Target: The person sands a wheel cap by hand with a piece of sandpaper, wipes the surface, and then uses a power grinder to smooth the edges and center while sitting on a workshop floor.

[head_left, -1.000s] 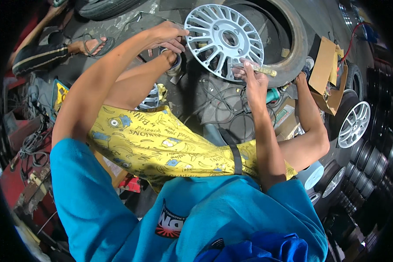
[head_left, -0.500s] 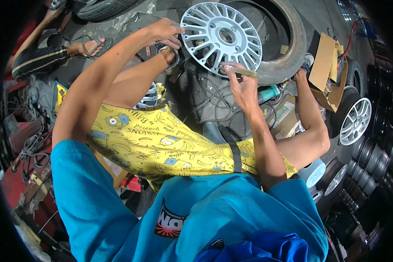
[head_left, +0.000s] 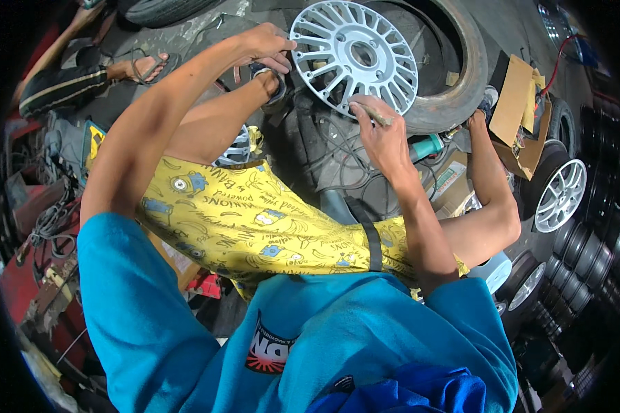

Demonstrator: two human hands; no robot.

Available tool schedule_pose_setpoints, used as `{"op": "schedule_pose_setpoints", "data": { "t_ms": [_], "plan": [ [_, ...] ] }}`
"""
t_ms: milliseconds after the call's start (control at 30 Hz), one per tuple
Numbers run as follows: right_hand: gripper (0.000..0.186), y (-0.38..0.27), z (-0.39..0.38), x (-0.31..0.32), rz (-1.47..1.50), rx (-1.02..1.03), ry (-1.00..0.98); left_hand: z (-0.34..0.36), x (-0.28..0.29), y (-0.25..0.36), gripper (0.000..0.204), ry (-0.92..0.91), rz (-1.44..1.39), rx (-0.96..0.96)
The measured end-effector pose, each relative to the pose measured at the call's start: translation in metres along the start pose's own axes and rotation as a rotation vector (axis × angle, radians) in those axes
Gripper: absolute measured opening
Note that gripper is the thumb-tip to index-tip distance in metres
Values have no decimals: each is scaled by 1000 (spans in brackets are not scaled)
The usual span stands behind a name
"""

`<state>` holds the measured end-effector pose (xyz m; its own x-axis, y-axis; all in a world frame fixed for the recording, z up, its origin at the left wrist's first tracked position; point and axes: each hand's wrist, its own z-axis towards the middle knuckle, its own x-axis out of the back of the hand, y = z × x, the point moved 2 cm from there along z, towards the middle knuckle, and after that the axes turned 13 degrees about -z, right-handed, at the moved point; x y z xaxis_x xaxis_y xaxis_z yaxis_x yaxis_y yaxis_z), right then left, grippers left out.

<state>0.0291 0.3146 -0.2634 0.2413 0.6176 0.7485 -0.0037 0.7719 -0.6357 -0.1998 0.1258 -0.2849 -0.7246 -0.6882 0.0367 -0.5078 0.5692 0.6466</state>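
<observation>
A silver many-spoked wheel face [head_left: 382,51] with small holes round its rim leans over a worn black tyre [head_left: 455,103]. My left hand [head_left: 269,48] grips its left edge, with the fingertips at the rim and the other fingers curled below. At the near edge, my right hand [head_left: 382,138] pinches a thin tan strip [head_left: 377,115] between thumb and fingers. The strip lies close against the rim; whether its tip touches the metal is hidden by the fingers. The strip's exact kind is too small to tell.
Black cables [head_left: 344,155] and a green cylindrical tool [head_left: 426,148] lie below the tyre. An open cardboard box [head_left: 523,124] stands right, near a white-spoked wheel [head_left: 561,195] and stacked dark rims [head_left: 579,255]. At upper left is another person's sandalled foot [head_left: 145,69].
The wheel face has shifted slightly right and up, with my left hand following. My right hand has turned a little, and the strip now points more steeply downward to the right.
</observation>
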Motion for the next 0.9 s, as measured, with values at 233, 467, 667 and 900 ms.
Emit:
{"op": "schedule_pose_setpoints", "data": {
  "t_ms": [233, 467, 667, 900],
  "plan": [
    [17, 15, -5, -10, 116, -301, -72, 13, 1, -8, 43, -16, 1, -37],
    [21, 21, -15, -16, 365, -486, -44, 14, 4, -9, 45, -39, -27, -32],
    [29, 6, -13, -11, 33, -234, 79, -6, -4, 2, 48, -20, -72, -76],
    [38, 28, -19, -21, 652, -711, 68, -8, -8, 3, 48, -50, -110, -68]
  ]
}}
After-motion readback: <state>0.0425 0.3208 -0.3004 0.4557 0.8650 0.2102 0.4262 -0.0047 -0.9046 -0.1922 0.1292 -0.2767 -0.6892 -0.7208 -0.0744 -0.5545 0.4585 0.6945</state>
